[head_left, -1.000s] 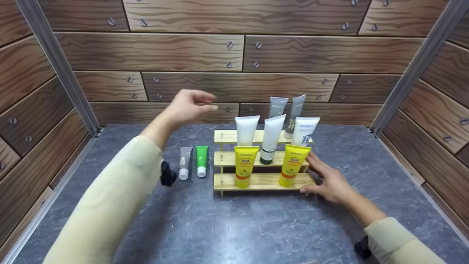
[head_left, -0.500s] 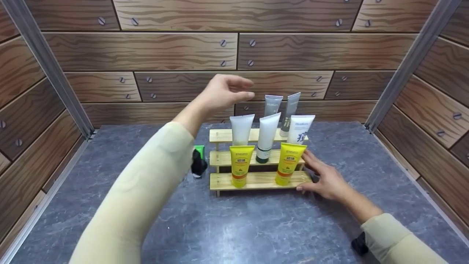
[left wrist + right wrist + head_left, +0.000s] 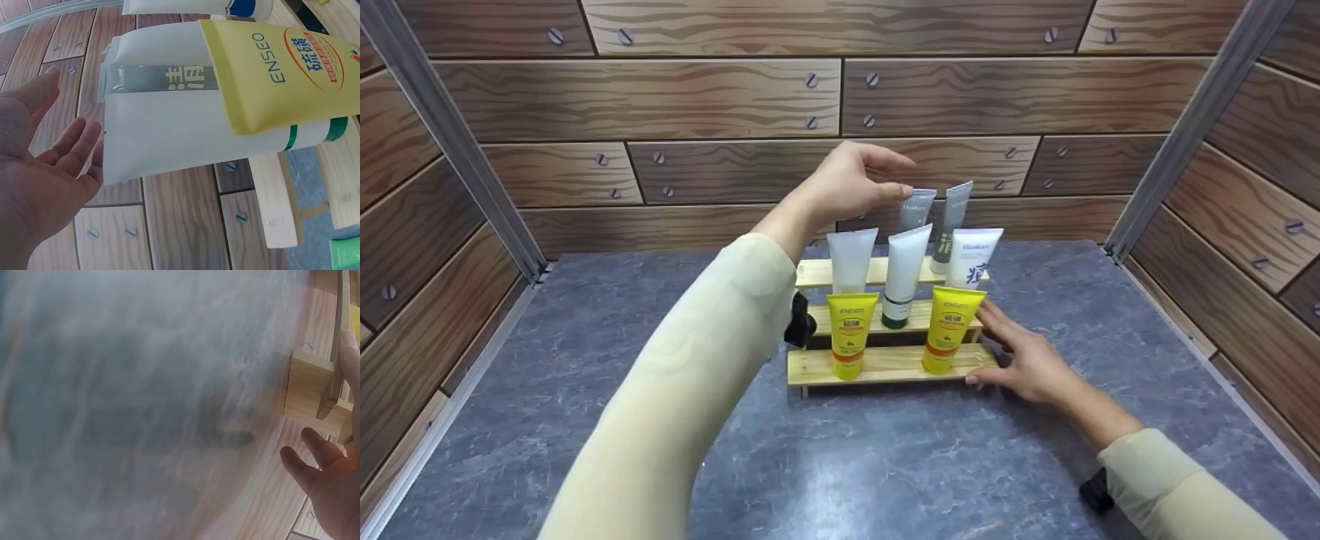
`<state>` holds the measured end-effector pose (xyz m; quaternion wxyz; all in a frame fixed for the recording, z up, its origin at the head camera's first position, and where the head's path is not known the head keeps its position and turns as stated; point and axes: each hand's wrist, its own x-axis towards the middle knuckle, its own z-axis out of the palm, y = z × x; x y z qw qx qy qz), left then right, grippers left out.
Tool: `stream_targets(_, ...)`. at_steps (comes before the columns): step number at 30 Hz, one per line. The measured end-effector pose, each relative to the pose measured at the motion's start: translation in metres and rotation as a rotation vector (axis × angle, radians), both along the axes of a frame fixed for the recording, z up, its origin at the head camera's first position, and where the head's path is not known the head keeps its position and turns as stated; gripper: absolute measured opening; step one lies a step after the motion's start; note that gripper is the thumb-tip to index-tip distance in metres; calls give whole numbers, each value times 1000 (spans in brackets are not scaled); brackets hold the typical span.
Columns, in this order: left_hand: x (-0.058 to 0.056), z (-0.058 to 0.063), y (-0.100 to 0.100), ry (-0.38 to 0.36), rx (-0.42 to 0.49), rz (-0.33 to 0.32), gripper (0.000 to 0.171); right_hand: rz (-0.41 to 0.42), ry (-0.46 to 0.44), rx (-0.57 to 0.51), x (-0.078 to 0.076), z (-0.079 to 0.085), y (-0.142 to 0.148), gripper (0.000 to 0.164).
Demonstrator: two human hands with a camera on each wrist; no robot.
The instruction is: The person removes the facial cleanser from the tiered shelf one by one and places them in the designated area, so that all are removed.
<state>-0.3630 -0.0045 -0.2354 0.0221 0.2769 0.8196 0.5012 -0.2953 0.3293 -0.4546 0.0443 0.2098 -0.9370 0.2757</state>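
A three-tier wooden display rack bears upright squeeze tubes. Two yellow tubes stand in front, three white tubes behind them, two grey tubes at the back. My left hand hovers over the rack's back left, thumb and fingers apart, its thumb close to the left grey tube's top. Nothing is in its palm in the left wrist view, where a white tube partly hides the fingertips. My right hand holds the rack's right end, thumb at the bottom tier's front, fingers along the side.
A corner of a green tube shows on the tabletop left of the rack; in the head view the left sleeve covers that spot. Wood-patterned walls close off the back and sides of the grey marbled table.
My left hand has moved right, from beside the rack to above its back tier. Its sleeve now covers the small grey and green tubes on the table. The right hand stays at the rack.
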Motion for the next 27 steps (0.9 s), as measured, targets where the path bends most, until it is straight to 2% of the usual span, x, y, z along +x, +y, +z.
stream_targets(12, -7, -16, 8, -65, -42, -48, 36, -15, -25, 0, 0, 1, 2, 113)
stream_targets(19, -12, -16, 6, -111, -79, -72, 36, -15, -29, -11, 1, 3, -1, 113)
stream_targets(27, -12, -15, 7, -119, -164, -86, 34, -12, -10, -1, 1, 1, -1, 113)
